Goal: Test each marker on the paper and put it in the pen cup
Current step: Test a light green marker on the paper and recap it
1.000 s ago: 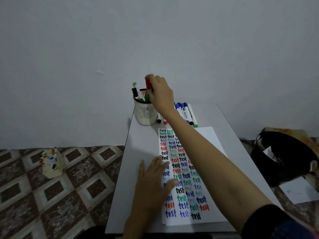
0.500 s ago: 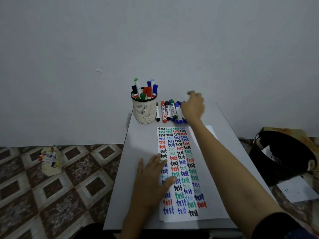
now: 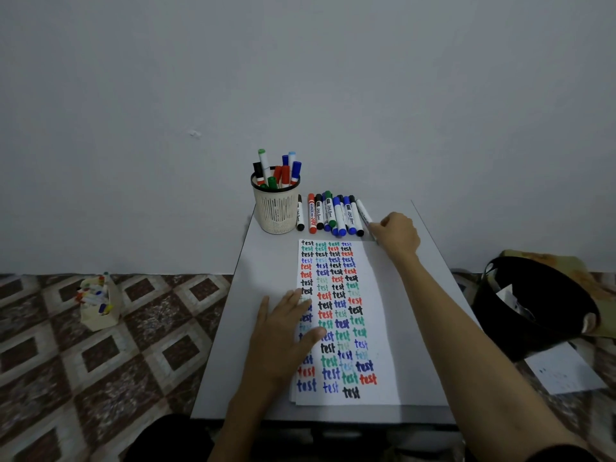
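The white marker (image 3: 364,215) lies at the counter's (image 3: 266,261) far end, at the 3 o'clock end of the marker row (image 3: 330,215), pinched in the right hand (image 3: 396,235). The pen cup (image 3: 276,208) stands at 9 o'clock of that row, full of markers. The left hand (image 3: 283,331) presses flat, fingers spread, on the paper (image 3: 376,328) of coloured "test" words.

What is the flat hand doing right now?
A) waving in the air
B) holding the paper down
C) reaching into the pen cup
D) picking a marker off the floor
B: the left hand lies flat with fingers spread on the left edge of the paper, while the right hand pinches the white marker at the right end of the row beside the pen cup.
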{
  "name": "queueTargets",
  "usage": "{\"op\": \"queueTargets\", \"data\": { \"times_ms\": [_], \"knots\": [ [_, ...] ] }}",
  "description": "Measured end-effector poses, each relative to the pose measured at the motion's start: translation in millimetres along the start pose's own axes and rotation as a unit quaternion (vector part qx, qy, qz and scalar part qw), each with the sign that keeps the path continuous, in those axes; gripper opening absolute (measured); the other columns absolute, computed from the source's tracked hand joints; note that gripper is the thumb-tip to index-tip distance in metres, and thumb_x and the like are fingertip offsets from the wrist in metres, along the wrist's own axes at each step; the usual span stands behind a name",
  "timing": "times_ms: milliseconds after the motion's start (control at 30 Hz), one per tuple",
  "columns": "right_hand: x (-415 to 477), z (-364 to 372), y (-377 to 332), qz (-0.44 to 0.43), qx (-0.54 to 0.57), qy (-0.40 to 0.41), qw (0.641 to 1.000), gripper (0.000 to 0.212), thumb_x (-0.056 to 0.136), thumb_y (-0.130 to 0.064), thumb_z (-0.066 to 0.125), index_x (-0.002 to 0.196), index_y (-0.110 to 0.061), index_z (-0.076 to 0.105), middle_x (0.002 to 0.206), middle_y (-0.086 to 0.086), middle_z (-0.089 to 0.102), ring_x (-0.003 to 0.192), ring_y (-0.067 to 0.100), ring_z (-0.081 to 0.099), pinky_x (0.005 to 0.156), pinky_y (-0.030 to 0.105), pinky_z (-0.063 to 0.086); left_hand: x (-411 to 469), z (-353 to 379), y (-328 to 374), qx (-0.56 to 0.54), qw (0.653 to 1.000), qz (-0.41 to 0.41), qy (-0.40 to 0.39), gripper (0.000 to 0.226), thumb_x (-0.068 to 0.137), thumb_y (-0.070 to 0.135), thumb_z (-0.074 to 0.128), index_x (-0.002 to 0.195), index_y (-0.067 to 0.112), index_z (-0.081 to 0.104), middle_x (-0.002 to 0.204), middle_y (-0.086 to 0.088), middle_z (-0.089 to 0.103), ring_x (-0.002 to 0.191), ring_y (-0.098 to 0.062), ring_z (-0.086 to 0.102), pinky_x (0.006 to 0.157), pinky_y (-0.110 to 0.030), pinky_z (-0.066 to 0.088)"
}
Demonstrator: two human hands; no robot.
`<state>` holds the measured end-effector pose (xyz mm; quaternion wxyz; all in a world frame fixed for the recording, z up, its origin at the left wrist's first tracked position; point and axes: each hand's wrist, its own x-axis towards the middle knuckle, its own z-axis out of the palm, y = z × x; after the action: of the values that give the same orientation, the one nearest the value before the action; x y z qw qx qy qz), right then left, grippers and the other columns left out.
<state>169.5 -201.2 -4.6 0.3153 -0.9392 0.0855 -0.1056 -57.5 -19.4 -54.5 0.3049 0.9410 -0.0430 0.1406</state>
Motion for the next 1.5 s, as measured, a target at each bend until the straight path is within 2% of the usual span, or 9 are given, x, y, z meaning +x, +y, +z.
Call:
{"op": "queueTargets", "data": {
  "times_ms": [100,267,400,567,800,967,1167,1300,1500],
  "knots": [
    [-1,2,10,-0.014,-0.028,-0.039,0.999,0.020,0.083,-0.025,0.070,0.086,-0.006,0.067,0.083,0.008,0.063,0.068,0.019,0.052,0.048,0.024,0.031,0,-1,0,0.007,1.000,0.004,0.001,0.080,0.076,0.071,0.027,0.136,0.021,0.044,0.149,0.005,0.033,0.139,-0.005,0.023,0.114,-0.030,-0.010],
    [-20,-9,16,-0.052,0.130,0.121,0.983,0.018,0.091,-0.016,0.061,0.104,-0.003,0.063,0.104,0.013,0.062,0.077,0.017,0.053,0.062,0.028,0.041,0,-3,5,0.014,1.000,-0.011,0.002,0.079,0.076,0.072,0.032,0.137,0.024,0.043,0.149,0.005,0.034,0.138,-0.005,0.025,0.115,-0.032,-0.007],
    [-55,-38,9,-0.070,0.451,0.166,0.874,0.016,0.097,-0.017,0.056,0.109,-0.007,0.051,0.099,0.009,0.063,0.081,0.016,0.066,0.062,0.031,0.060,0,-3,7,0.030,0.999,-0.023,0.002,0.080,0.075,0.073,0.029,0.137,0.025,0.041,0.149,0.005,0.033,0.137,-0.006,0.027,0.115,-0.031,-0.004],
    [-124,-66,14,-0.047,0.599,0.140,0.787,0.004,0.100,-0.020,0.049,0.098,-0.021,0.046,0.093,0.011,0.064,0.073,0.025,0.068,0.051,0.033,0.058,0,-3,8,0.010,1.000,-0.019,0.012,0.087,0.071,0.077,0.029,0.138,0.022,0.040,0.148,0.003,0.036,0.137,-0.008,0.029,0.117,-0.034,0.002],
    [-221,-46,16,-0.040,0.593,-0.140,0.792,0.031,0.092,-0.025,0.056,0.100,0.005,0.055,0.085,0.026,0.063,0.061,0.023,0.061,0.052,0.026,0.054,-12,-10,27,-0.055,0.996,0.070,0.005,0.049,0.090,0.056,0.037,0.131,0.030,0.042,0.113,0.016,0.049,0.102,-0.003,0.055,0.083,-0.020,0.048],
    [-230,-41,5,-0.060,0.539,-0.212,0.813,0.020,0.085,-0.010,0.070,0.100,0.001,0.063,0.085,0.024,0.067,0.068,0.031,0.060,0.060,0.034,0.053,-19,-13,27,-0.085,0.993,0.083,0.008,0.029,0.096,0.046,0.027,0.105,0.030,0.049,0.094,0.004,0.064,0.075,-0.005,0.061,0.066,-0.022,0.052],
    [-222,-53,0,-0.092,0.527,-0.236,0.811,0.017,0.082,0.000,0.069,0.097,0.005,0.063,0.079,0.013,0.070,0.064,0.026,0.064,0.057,0.029,0.055,-21,-22,31,-0.111,0.988,0.098,0.032,0.022,0.094,0.051,0.033,0.109,0.045,0.047,0.086,0.011,0.065,0.071,-0.002,0.066,0.059,-0.020,0.054],
    [-219,-62,4,-0.124,0.518,-0.204,0.821,0.012,0.083,-0.003,0.069,0.091,0.000,0.060,0.076,0.007,0.070,0.059,0.016,0.065,0.054,0.024,0.055,-20,-22,32,-0.114,0.987,0.109,0.043,0.039,0.093,0.050,0.036,0.122,0.029,0.050,0.094,0.010,0.064,0.070,0.000,0.064,0.057,-0.014,0.052],
    [-209,-72,33,-0.020,0.657,-0.168,0.735,0.007,0.090,0.002,0.055,0.086,-0.003,0.052,0.091,0.017,0.069,0.071,0.028,0.069,0.057,0.031,0.058,-16,-14,25,-0.136,0.985,0.107,0.007,0.036,0.095,0.017,0.028,0.129,0.020,0.041,0.118,0.002,0.051,0.102,-0.010,0.056,0.073,-0.018,0.054]
  ]
}}
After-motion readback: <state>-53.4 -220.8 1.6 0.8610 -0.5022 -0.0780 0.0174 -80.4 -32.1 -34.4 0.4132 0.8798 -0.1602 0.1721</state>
